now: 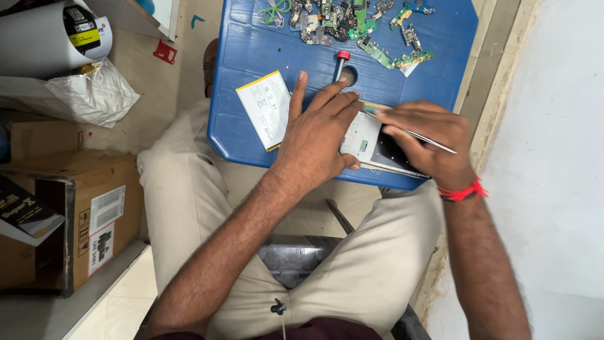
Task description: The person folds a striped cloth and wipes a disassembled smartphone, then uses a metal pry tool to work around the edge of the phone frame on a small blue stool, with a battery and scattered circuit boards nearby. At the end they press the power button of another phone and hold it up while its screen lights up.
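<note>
While the left hand [318,135] lies flat and spread over the opened phone [371,146], pinning it to the blue plastic table [251,44], the right hand [423,135] pinches a thin metal pair of tweezers [415,133], fingers closed on it like a pen, its tip hidden somewhere near the phone's upper edge. The phone sits at the table's near edge, partly overhanging toward the lap, and that looks like the weak spot: a firm press from the palm is what keeps it from tipping. A low tool angle and small wrist moves would seem best here, since the tip works close to the left fingertips. A flat white battery [264,108] with a yellow border lies just beside the left thumb, apart from the phone. A red-handled screwdriver [340,63] stands near the round hole in the table, just beyond the fingers. Loose green circuit boards [377,51] are heaped along the far edge, well apart from the work. Whether the tweezers hold a part, I cannot tell.
</note>
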Motion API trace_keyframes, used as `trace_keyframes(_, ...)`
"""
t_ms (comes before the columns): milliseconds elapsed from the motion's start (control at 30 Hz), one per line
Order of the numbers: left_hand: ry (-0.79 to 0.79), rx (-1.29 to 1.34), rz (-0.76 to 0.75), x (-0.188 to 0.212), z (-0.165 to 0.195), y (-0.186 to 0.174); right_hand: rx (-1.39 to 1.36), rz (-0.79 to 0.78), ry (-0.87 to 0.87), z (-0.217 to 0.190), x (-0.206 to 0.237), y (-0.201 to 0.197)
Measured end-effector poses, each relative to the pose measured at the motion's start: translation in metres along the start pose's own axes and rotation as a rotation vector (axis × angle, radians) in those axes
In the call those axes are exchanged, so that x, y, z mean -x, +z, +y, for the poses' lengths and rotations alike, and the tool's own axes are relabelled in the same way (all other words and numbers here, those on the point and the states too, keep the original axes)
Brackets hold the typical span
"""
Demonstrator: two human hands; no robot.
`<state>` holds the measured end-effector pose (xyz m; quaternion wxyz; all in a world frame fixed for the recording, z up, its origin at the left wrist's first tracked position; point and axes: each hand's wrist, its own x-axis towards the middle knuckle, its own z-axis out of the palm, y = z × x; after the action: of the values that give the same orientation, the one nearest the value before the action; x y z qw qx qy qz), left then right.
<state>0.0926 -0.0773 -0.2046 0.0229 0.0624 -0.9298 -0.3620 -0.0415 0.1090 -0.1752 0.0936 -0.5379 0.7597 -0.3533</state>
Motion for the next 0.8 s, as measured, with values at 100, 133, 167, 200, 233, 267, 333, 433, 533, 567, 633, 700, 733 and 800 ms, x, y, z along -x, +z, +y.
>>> trace_keyframes(100,-0.004,0.029,0.005,0.000,0.000,-0.002,-0.017,-0.012,0.051,-0.001,-0.003,0.006)
trace_keyframes(133,-0.006,0.028,-0.001,0.000,0.000,-0.004,-0.022,-0.006,0.047,-0.002,-0.002,0.006)
trace_keyframes(167,-0.007,0.029,-0.006,-0.001,-0.001,-0.005,-0.024,-0.001,0.044,-0.004,-0.001,0.004)
trace_keyframes(200,-0.009,0.034,-0.012,-0.001,-0.001,-0.005,-0.025,0.001,0.044,-0.005,0.001,0.001)
trace_keyframes(233,0.002,0.032,-0.006,-0.001,-0.001,-0.005,-0.049,0.014,0.056,-0.006,0.003,0.000)
trace_keyframes(267,0.009,0.032,0.002,0.000,-0.002,-0.005,-0.073,0.024,0.067,-0.007,0.004,-0.001)
trace_keyframes(333,0.012,0.031,0.015,0.001,-0.003,-0.003,-0.087,0.017,0.075,-0.007,0.004,-0.001)
trace_keyframes(433,0.017,0.018,0.014,0.001,-0.006,0.000,-0.054,-0.003,0.065,-0.004,-0.001,0.007)
trace_keyframes(533,0.017,0.017,0.003,0.000,-0.006,0.002,-0.044,-0.022,0.036,-0.002,-0.007,0.011)
trace_keyframes(567,0.014,0.016,-0.005,-0.001,-0.006,0.003,-0.057,-0.026,0.024,-0.002,-0.008,0.010)
trace_keyframes(633,0.014,0.018,-0.009,-0.002,-0.005,0.003,-0.046,-0.042,0.018,-0.004,-0.009,0.009)
trace_keyframes(700,0.025,0.017,0.000,-0.002,-0.005,0.004,-0.002,-0.060,0.024,-0.006,-0.009,0.008)
trace_keyframes(733,0.022,0.016,-0.003,-0.002,-0.005,0.004,0.008,-0.066,0.015,-0.007,-0.009,0.008)
trace_keyframes(800,0.017,0.012,-0.008,-0.002,-0.004,0.005,0.026,-0.078,-0.005,-0.009,-0.009,0.008)
